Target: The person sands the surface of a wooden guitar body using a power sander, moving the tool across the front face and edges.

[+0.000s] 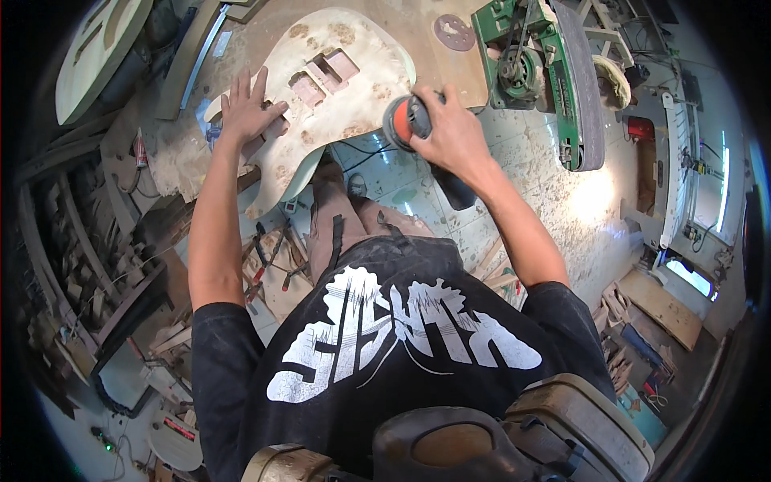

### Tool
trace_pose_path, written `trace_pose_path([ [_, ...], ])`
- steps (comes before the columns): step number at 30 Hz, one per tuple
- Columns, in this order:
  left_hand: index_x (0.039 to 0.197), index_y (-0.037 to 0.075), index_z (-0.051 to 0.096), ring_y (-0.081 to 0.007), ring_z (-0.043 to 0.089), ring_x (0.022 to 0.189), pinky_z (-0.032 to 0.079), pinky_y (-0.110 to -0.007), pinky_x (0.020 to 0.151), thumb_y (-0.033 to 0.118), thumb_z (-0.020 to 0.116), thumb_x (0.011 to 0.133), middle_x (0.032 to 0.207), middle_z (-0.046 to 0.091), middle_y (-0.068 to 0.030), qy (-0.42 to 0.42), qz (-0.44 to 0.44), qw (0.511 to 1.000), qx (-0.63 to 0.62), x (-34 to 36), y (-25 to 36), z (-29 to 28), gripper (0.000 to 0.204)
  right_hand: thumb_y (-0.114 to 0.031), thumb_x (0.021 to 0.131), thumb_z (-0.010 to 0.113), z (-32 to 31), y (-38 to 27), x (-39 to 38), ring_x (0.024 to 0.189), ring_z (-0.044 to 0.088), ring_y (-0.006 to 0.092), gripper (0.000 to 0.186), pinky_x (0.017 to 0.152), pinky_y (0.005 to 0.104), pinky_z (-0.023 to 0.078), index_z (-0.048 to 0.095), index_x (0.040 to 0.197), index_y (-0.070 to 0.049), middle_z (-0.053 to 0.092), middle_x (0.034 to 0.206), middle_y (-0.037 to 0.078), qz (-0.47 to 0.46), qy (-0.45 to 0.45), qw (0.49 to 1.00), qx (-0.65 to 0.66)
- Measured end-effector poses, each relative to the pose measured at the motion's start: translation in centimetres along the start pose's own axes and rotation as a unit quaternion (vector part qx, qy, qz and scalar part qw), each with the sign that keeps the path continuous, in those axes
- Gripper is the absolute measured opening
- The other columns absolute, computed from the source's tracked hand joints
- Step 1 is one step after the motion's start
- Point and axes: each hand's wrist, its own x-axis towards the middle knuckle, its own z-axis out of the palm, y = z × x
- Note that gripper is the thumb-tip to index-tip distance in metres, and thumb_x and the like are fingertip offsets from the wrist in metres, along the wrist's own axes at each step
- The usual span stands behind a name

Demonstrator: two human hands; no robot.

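Looking down from my head, I see both my hands out in front of me. My left hand (247, 108) is open and flat, with the fingers spread wide. It presses down on the pale wooden guitar body (337, 88), near its left edge. The guitar body has square holes cut in it, just to the right of my left hand. It lies on the tabletop (418, 24), which is brown and dusty, and its lower part sticks out over the edge toward me.

My right hand (454, 136) is closed around a small sander (405, 120). The sander is black with an orange round part. Its round part touches the right edge of the guitar body. A black cord (361, 151) hangs under the sander.

Past my right hand, farther out and to the right, stands a big green belt sander machine (554, 72). A round brown sanding disc (454, 32) lies on the tabletop, above my right hand.

Below my left arm, red and black pliers (261, 261) lie among bits of wood. The floor (578, 201) to the right of my right arm is pale and covered with sawdust. My black shirt with white print fills the bottom.
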Motion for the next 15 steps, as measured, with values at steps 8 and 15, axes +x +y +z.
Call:
trace_pose_path([
  [8,0.172,0.034,0.016,-0.0372,0.004,0.165,0.007,-0.063,0.129,0.077,0.063,0.085,0.180,0.007,-0.0109,-0.006,-0.003,1.000,-0.002,0.0,0.0,-0.3,0.107,-0.019,0.076,0.079,0.2,-0.1,0.7,0.092,0.070,0.0526,0.071,0.081,0.0564,0.060,0.053,0.141,-0.018,0.053,0.124,0.028,-0.011,0.009,1.000,-0.008],
  [15,0.172,0.035,0.016,-0.0383,0.005,0.165,0.006,-0.064,0.129,0.076,0.062,0.086,0.180,0.007,-0.0096,0.003,-0.002,1.000,0.002,0.1,-0.1,0.0,0.106,-0.020,0.076,0.080,-0.1,0.3,0.4,0.094,0.070,0.0524,0.071,0.082,0.0570,0.060,0.053,0.141,-0.017,0.053,0.122,0.027,-0.005,0.010,1.000,-0.006],
])
